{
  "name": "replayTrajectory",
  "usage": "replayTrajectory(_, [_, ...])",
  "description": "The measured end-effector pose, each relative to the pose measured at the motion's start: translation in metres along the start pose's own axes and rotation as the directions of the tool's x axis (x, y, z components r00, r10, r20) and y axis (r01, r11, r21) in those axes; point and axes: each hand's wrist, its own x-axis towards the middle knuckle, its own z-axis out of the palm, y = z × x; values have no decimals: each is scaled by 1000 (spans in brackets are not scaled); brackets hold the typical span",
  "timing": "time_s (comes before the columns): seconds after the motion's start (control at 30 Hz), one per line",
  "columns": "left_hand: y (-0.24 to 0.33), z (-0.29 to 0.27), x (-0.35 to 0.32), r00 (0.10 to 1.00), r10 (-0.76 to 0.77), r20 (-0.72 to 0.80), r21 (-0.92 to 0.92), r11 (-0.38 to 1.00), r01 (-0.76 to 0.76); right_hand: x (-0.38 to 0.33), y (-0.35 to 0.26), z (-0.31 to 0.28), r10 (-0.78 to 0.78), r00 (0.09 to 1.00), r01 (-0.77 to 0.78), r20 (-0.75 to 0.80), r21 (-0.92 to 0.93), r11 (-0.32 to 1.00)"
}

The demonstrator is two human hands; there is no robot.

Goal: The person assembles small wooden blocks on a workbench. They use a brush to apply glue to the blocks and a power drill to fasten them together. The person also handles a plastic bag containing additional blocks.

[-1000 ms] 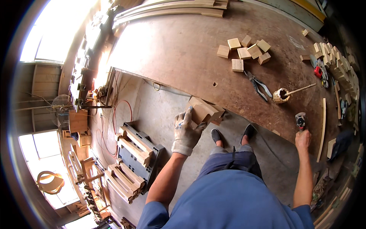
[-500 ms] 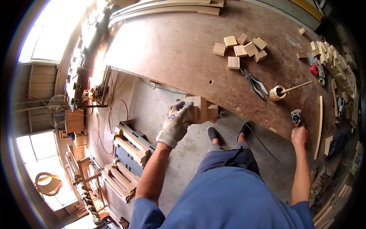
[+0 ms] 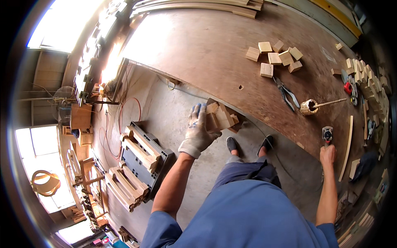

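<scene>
My left hand wears a pale work glove with bluish fingertips. Its fingers stretch out and its thumb points right, beside tilted light wooden blocks by the bench's near edge. Whether the palm touches the blocks cannot be told. Bare, my right hand wraps round the handle of a tool with a silver-and-black head and some red at its neck; its exact kind is unclear. The tool is over the right part of the brown workbench.
Several small wooden blocks, pliers and a glue-stained pot with a brush are on the bench. More blocks pile up at right. Wooden frames rest on a dark case to the left; a cable crosses the floor.
My left hand's fingers have straightened from their grip on a wooden block, and the blocks beside it now show other faces. The bench has shifted right and down in view. My right hand keeps the tool.
</scene>
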Motion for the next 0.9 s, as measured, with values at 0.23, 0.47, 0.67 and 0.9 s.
replayTrajectory(0.23, [-23, -14, 16, 958, 218, 187, -75, 975, -207, -38, -59, -28, 30, 957, -80, 290, 163, 983])
replayTrajectory(0.47, [-9, -28, 30, 901, 242, 360, 131, 943, -306, -86, -180, -72, -433, 808, 118, 401, 610, 784])
replayTrajectory(0.67, [-11, -30, 15, 946, 114, 304, -241, 970, -40, -112, -251, -77, -704, 697, 371, 137, 771, 518])
replayTrajectory(0.9, [-34, -2, 11, 956, -154, 248, -706, 647, 288, -116, -268, -41, -865, 501, 625, 35, 676, 389])
